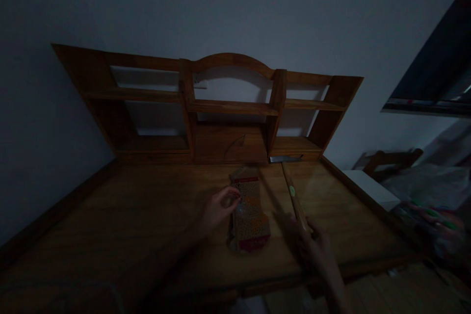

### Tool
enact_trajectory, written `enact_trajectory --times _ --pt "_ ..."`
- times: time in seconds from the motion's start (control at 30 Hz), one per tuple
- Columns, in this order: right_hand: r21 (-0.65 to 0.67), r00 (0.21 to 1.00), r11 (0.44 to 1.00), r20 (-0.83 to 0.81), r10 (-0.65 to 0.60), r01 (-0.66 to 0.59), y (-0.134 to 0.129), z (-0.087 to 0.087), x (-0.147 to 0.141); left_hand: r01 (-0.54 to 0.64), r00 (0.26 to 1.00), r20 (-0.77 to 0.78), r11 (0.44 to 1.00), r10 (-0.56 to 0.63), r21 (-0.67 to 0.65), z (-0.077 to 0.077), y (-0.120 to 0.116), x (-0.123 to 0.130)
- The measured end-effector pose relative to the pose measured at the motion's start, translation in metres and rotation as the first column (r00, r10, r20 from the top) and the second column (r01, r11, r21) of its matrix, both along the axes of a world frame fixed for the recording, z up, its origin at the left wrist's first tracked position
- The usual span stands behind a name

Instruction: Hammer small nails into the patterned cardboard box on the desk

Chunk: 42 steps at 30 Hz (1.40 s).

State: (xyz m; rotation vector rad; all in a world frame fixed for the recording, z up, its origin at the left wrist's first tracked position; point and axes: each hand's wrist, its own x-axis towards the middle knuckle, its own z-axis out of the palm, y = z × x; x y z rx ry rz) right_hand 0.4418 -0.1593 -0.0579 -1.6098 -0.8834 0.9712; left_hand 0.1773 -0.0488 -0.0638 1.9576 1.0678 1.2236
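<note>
Right hand [313, 241] gripping wooden-handled tool [296, 204], left hand [218, 207] at box [253, 216], its grip too dark to tell

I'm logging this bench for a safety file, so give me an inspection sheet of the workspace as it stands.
Surface: wooden desk, dimly lit, with a shelf along its back.
Job's things: patterned carton on the desk; hammer raised to its right, head pointing away.
Clutter: plastic bags beyond the desk's right edge.
Left hand: thumb and forefinger brought together at the carton's left side; too dark to tell what they hold.
Right hand: closed around the hammer's handle.
Cables: nothing seen; a socket shows behind the shelf.
Surroundings: pale wall behind; chair to the right.
</note>
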Motion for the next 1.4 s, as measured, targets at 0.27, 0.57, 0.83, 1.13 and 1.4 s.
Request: enact_trajectory --times 0.27,0.57,0.83,1.13,1.4 --pt "-0.076 0.998 0.996 -0.050 0.046 -0.050 0.001 -0.002 0.002 -0.006 0.995 -0.103 1.000 0.007 0.007 -0.004 -0.002 0.000" --pt "-0.083 0.996 0.996 -0.089 0.015 -0.022 0.004 -0.011 0.005 -0.016 0.991 -0.130 1.000 0.012 -0.026 -0.008 0.001 -0.003" --pt "-0.071 0.999 0.998 -0.032 -0.004 0.002 0.003 -0.011 0.004 0.011 0.989 -0.146 0.999 -0.016 -0.040 -0.007 0.001 -0.002" --pt "-0.076 1.000 0.997 -0.004 0.006 -0.006 0.004 -0.012 0.004 0.039 0.983 -0.178 0.999 -0.039 -0.004 -0.001 -0.003 -0.002" --pt "-0.033 1.000 0.999 0.008 0.008 -0.008 0.004 -0.012 0.002 0.062 0.982 -0.178 0.998 -0.059 0.015 0.000 -0.005 -0.002"
